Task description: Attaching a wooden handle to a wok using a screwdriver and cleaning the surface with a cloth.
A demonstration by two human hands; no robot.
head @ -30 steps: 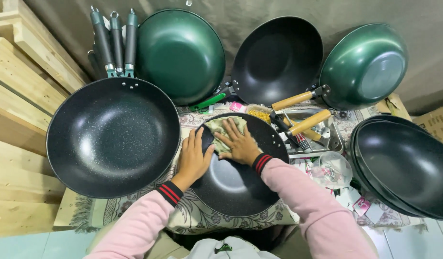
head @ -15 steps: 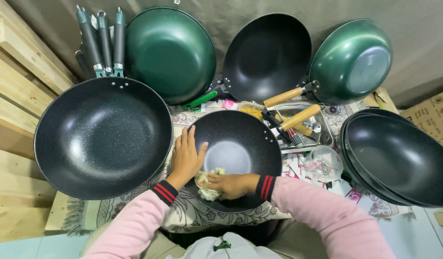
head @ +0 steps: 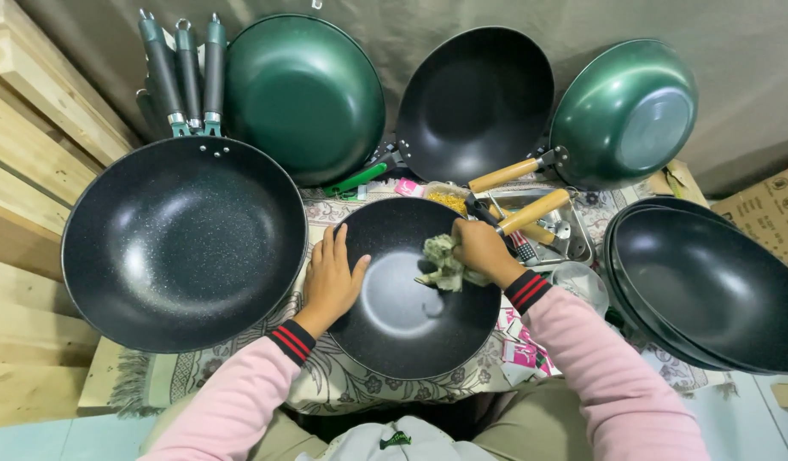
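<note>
A person in pink sleeves with red-and-black striped cuffs works over a black non-stick wok (head: 415, 290) lying on a patterned cloth (head: 360, 388) that covers a low desk. The left hand (head: 332, 280) rests flat on the wok's left rim, fingers spread and closed on nothing, pressing the pan in place. The right hand (head: 484, 250) has its grip clamped on a crumpled pale green rag (head: 443, 263), held against the inner wall at the upper right of the bowl. The wok's wooden handle (head: 532, 212) points up and to the right, over a metal tray (head: 558, 232) of small items. A larger speckled black wok (head: 185, 243) lies just beside the left hand, its rim touching the cloth's left edge. Behind it, a green wok (head: 304, 96) stands tilted against the backdrop next to three dark grey handles (head: 185, 72) pointing upward. Another black wok (head: 475, 102) and a second green wok (head: 624, 111) with a wooden handle lean at the back. On the right sits a stack of black woks (head: 710, 286), nested together, near a cardboard box (head: 770, 209). Pale wooden planks (head: 23, 162) line the left side.
</note>
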